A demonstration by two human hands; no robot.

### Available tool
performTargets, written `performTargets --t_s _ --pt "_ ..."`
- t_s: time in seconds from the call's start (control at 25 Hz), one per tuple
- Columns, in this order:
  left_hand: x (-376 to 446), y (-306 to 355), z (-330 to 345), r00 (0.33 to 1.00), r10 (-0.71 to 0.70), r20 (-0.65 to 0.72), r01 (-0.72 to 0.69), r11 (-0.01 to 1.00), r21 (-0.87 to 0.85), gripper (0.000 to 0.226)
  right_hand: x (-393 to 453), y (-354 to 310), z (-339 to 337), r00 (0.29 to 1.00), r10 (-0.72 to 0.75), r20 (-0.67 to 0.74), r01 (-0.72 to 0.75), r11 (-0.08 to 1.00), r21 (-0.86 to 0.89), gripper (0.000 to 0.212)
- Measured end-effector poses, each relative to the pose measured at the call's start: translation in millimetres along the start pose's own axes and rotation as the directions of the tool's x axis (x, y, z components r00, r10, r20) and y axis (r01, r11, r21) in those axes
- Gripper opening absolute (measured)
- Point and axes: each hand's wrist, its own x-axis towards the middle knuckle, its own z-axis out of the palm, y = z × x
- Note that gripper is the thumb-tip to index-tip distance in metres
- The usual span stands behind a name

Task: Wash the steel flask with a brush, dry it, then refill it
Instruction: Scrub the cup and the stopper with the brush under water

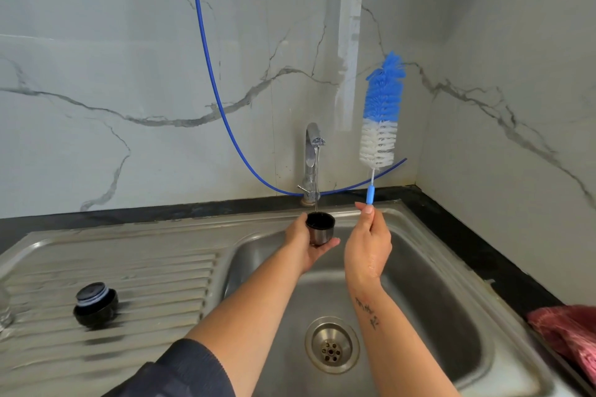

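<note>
My left hand (304,245) grips a small steel cup with a black inside (320,229), mouth up, under the running tap (312,161). A thin stream of water falls into it. My right hand (369,242) holds the blue handle of a bottle brush (382,119), which stands upright with its blue and white bristles above the hand. A black stopper cap (96,304) sits on the ribbed drainboard at the left. The flask body is not in view.
The steel sink basin (419,300) with its drain (332,345) lies below my hands. A blue hose (206,51) hangs along the marble wall behind the tap. A red cloth (571,329) lies at the right edge. A glass object (4,306) shows at the far left.
</note>
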Motion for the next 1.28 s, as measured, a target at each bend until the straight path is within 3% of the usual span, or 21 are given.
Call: performTargets --t_s 0.4,1.28 --pt "-2 0 2 0.999 0.046 0.0 -0.046 0.999 -0.023 0.036 5 5 5 1.0 0.021 -0.002 -0.021 1.0 -0.016 0.029" --pt "-5 2 -5 0.999 -0.045 0.028 0.047 0.995 -0.083 0.042 7 5 3 0.999 0.036 0.02 -0.036 0.999 -0.009 0.033"
